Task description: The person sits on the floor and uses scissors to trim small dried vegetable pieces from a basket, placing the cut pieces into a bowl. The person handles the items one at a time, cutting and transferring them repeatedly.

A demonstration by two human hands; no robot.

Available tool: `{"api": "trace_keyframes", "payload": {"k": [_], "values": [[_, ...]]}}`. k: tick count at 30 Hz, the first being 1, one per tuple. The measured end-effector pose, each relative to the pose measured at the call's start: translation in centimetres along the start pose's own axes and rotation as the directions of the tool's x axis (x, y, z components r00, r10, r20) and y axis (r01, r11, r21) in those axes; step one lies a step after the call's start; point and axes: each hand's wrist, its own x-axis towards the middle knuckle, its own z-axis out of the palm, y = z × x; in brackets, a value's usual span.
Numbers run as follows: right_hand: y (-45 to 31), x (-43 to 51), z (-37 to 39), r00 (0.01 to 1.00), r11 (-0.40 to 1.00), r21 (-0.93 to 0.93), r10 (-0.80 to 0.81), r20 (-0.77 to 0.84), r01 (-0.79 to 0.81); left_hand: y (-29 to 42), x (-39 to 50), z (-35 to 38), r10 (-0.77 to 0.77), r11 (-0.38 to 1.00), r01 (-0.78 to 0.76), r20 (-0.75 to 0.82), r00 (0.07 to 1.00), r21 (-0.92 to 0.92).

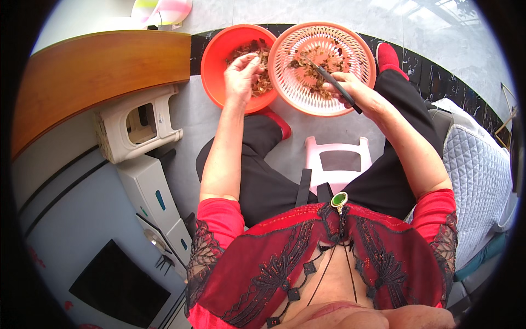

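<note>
My left hand (240,80) is above the red plastic basin (211,68), thumb and fingers pinched on a small pale-brown piece mostly hidden by the fingertips. Brown and tan dried pieces (263,84), possibly mushrooms, lie in the basin. In my right hand (355,90) is a black-handled knife (339,88), its narrow blade pointing up and left over the orange slotted plastic basket (283,82). Similar dark and light brown pieces (324,61) are scattered on the basket's bottom. The basket's left rim overlaps the basin's right edge.
A pink plastic stool (339,144) stands between my legs. To the left are a wooden tabletop (102,70), a tipped cream plastic stool (164,135) and a white cabinet (144,185). A quilted cover (472,177) drapes over seating at right.
</note>
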Motion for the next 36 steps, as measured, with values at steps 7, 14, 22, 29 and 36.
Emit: {"api": "trace_keyframes", "payload": {"k": [7,14,22,29,36], "values": [[0.0,0.2,-0.7,1.0,1.0,-0.003,0.013,-0.018,-0.013,0.4,1.7,-4.0,-0.098,0.995,0.103,-0.288,0.952,-0.001],[0.1,0.3,-1.3,1.0,1.0,0.005,-0.015,-0.007,0.016,0.5,3.1,-5.9,-0.041,0.987,0.115,-0.513,0.857,0.113],[0.1,0.5,-2.1,0.998,0.996,0.073,-0.057,-0.036,0.059,-1.1,2.6,-3.1,0.411,0.893,-0.28,-0.383,0.827,0.353],[0.4,1.0,-3.0,0.995,0.995,0.056,-0.075,-0.068,0.079,-6.9,-1.1,5.2,0.535,0.516,-0.508,0.203,0.82,0.69],[0.0,0.9,-3.0,0.991,0.992,0.025,-0.122,-0.061,0.124,-13.6,0.1,8.3,0.301,0.024,-0.51,0.481,0.824,0.86]]}}
